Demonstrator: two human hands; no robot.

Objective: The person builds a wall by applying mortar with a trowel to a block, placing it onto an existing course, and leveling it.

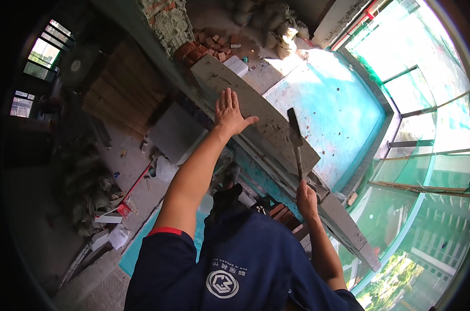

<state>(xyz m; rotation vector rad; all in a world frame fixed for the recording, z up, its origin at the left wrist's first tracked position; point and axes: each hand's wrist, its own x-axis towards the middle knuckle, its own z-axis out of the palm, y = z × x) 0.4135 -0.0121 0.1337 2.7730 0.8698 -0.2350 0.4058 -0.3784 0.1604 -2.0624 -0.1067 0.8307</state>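
Observation:
My left hand (pixel 229 115) is stretched out, fingers extended and thumb apart, over the left edge of a long grey slab (pixel 263 115). It holds nothing; whether the palm touches the slab I cannot tell. Crumbs of mortar lie on the slab's rough top. My right hand (pixel 306 198) is closed round the handle of a tool with a dark, narrow, flat head (pixel 294 123). The tool points away from me, its head above the slab's right side. Its exact kind does not show.
Beyond the slab are broken red bricks (pixel 196 52) and a white block (pixel 236 66). Sacks (pixel 285 41) stand at the back. Blue-coated floor (pixel 331 109) stretches right toward windows with green netting (pixel 421 171). Wooden boards (pixel 123 85), a grey panel (pixel 177 132) and a red dustpan (pixel 124 209) are left.

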